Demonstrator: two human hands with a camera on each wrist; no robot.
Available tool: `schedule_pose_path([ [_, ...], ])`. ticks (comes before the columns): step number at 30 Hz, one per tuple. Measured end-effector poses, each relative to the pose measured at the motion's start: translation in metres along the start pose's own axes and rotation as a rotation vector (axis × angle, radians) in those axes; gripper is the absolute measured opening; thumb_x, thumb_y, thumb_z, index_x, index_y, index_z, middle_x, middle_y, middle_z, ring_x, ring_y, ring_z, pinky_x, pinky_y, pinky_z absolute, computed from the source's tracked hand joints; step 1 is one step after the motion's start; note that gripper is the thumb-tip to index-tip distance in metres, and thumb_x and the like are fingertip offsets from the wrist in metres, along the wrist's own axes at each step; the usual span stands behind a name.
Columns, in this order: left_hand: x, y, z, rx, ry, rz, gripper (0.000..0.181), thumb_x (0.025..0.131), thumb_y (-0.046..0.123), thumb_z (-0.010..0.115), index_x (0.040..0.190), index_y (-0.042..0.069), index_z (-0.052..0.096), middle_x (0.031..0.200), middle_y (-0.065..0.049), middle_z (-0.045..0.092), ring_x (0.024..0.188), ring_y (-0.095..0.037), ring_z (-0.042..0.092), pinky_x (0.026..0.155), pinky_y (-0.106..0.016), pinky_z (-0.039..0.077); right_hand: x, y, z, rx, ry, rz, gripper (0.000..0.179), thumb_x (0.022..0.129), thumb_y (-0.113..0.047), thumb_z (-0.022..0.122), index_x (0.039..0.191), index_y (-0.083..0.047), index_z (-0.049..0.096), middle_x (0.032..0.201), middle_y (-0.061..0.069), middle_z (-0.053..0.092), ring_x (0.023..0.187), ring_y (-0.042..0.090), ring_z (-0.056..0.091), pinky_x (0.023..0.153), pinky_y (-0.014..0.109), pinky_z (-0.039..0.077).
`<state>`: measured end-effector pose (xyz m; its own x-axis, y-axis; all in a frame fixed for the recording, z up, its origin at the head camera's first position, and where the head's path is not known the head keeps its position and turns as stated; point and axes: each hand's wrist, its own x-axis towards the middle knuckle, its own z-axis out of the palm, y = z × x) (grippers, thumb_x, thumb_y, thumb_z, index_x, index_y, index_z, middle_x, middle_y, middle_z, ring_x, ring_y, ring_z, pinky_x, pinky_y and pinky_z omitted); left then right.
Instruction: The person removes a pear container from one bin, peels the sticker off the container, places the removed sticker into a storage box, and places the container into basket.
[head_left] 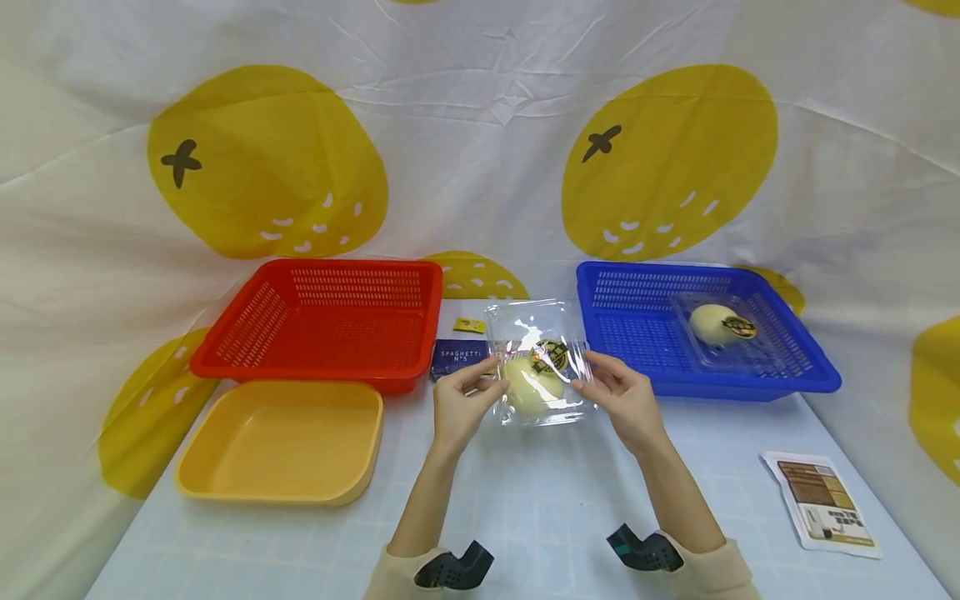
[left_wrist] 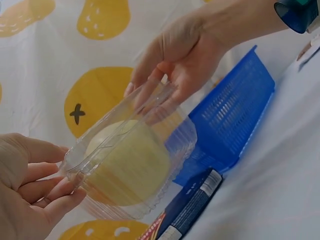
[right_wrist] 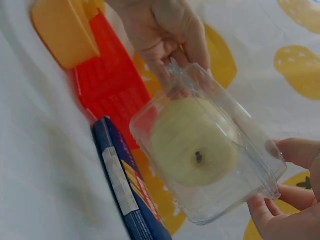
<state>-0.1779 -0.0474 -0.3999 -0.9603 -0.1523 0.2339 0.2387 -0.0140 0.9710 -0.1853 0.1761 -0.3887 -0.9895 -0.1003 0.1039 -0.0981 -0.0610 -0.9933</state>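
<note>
"What have you got there?"

"A clear container (head_left: 521,325) with a pale round fruit (head_left: 527,394) inside, lifted off the table (head_left: 540,508) straight ahead of me. My left hand (head_left: 462,407) pinches its edge at nine o'clock, my right hand (head_left: 626,402) at three. The spaghetti box (head_left: 452,357) lies beyond my left fingers, toward nine; the blue basket (head_left: 626,333) sits toward three."

"What might go wrong?"

"The plastic looks thin and slick. Squeeze too hard and its sides could buckle; slacken one hand and the fruit's weight, sitting toward six, could swing it down. I can't tell whether the lid is fastened, so a tilt might spill the fruit."

"Which way does it point?"

"The label (head_left: 551,357) faces me. It's nearly square from here, so I judge loosely: the long axis seems to run from just before twelve to just before six, far end leaning left."
</note>
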Motion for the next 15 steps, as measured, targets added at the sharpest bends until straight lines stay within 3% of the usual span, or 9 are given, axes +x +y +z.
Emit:
schedule_pose_path([
  [9,-0.017,-0.007,-0.012,-0.004,0.022,-0.039,0.035,0.072,-0.007,0.074,0.106,-0.008,0.067,0.101,-0.024,0.067,0.066,-0.008,0.063,0.059,-0.016,0.048,-0.008,0.015,0.010,-0.058,-0.023,0.020,0.054,0.080,0.007,0.067,0.129,0.014,0.046,0.132,0.020,0.042,0.122,0.019,0.046,0.096,0.018,0.040],
  [15,-0.027,-0.015,-0.017,0.002,0.019,-0.050,0.035,0.071,-0.006,0.074,0.106,-0.008,0.067,0.100,-0.024,0.067,0.066,-0.008,0.063,0.061,-0.016,0.050,-0.017,0.025,0.013,-0.041,-0.019,0.029,0.053,0.078,0.009,0.067,0.127,0.015,0.047,0.130,0.020,0.043,0.116,0.007,0.049,0.096,0.018,0.039],
])
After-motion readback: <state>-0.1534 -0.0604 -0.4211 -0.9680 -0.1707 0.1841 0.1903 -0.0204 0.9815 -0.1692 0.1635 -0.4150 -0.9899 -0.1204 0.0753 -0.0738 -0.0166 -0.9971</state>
